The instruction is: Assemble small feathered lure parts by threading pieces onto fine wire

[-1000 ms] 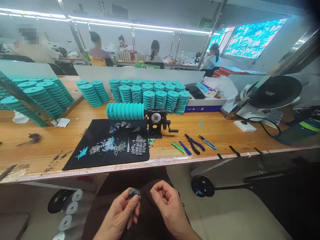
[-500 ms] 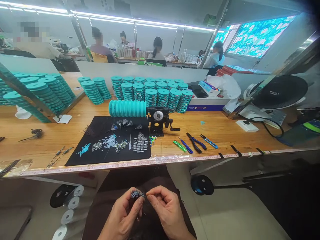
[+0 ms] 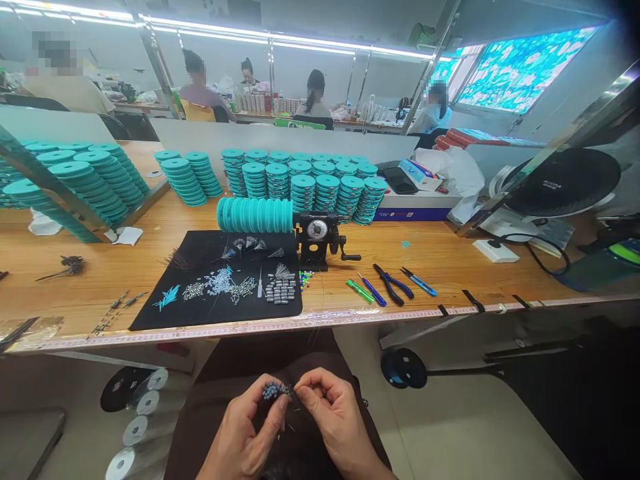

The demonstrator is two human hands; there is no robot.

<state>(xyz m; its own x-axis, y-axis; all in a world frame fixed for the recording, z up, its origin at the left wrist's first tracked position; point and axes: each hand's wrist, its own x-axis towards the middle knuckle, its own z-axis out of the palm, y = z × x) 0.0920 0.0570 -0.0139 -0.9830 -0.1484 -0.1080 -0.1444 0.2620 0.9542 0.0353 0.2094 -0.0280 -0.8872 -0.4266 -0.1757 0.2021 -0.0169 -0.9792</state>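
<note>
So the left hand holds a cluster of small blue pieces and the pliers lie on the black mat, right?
Not quite: the head view shows the pliers on the wooden tabletop, right of the black mat. The left hand does hold the blue cluster.

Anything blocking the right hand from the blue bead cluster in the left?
Nothing visible. The right hand is pinched close beside the blue bead cluster held in the left hand, with no object between them; whether they touch is too small to tell.

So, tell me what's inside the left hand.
A bunch of small bluish bead-like pieces shows between the thumb and fingers of the left hand. Whatever the palm and curled fingers cover cannot be seen.
</note>
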